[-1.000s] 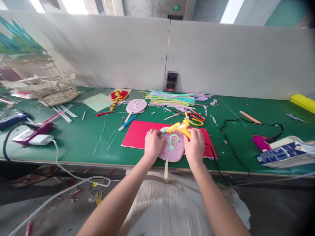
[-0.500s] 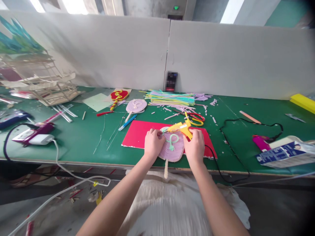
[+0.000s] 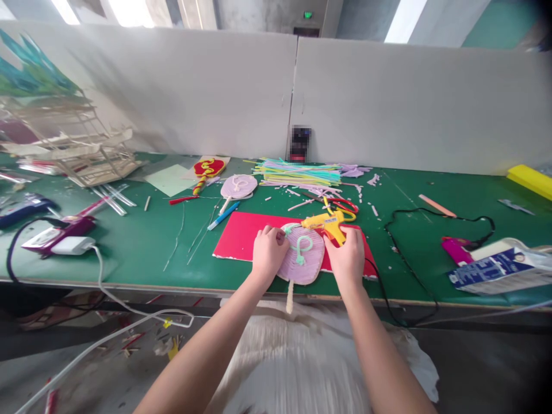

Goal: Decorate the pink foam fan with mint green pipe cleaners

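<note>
A round lilac fan [image 3: 309,264] with a cream handle [image 3: 290,297] lies near the table's front edge, partly over a red board [image 3: 239,233]. On its face sits a curled mint-green pipe cleaner [image 3: 301,259]. My left hand [image 3: 270,251] is closed at the fan's upper left edge, its fingertips pinching another mint-green pipe cleaner piece [image 3: 288,230]. In my right hand [image 3: 348,257] is a yellow hot glue gun [image 3: 328,223], its nozzle pointing left above the fan's top. The fingers of my right hand wrap its grip.
Behind lie a pile of pastel pipe cleaners [image 3: 297,172], scissors [image 3: 345,207], a second lilac fan [image 3: 238,187] and a blue pen [image 3: 223,215]. A black cord [image 3: 390,230] loops at right near a carton [image 3: 504,270]. A power strip [image 3: 56,236] lies left.
My right hand has moved a little to the right with the glue gun, drawing its nozzle away from the mint-green piece. My left hand and the fan have hardly moved.
</note>
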Motion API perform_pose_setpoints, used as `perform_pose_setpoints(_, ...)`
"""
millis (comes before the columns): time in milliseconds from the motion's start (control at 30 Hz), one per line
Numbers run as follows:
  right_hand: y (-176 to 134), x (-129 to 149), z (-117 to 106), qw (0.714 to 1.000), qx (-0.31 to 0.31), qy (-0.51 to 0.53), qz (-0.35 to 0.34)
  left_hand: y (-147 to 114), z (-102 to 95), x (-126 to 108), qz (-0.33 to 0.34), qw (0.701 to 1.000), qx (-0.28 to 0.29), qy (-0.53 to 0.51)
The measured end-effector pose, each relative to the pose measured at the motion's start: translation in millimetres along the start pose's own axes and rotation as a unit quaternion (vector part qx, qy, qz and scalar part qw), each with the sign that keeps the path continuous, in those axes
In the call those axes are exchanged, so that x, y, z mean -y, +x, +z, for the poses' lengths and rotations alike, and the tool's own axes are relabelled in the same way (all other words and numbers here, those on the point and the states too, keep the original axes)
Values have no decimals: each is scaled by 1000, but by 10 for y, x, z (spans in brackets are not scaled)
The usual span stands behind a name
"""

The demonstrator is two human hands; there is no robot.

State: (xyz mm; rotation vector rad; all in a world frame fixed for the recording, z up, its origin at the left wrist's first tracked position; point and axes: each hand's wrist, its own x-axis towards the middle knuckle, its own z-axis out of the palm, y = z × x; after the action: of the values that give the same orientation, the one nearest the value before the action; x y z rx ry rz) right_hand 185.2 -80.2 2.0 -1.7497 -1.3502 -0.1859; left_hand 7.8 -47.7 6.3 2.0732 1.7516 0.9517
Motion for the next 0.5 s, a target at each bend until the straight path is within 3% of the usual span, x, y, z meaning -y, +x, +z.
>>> perform_pose_setpoints(300, 178, -443, -119, 993, -17, -65, 95, -12, -12, 2, 38, 998, 6, 51)
perform_pose_setpoints(500, 162, -470, -175, 979, -3, -171, 106, -9, -40, -25, 48, 995, 14, 84)
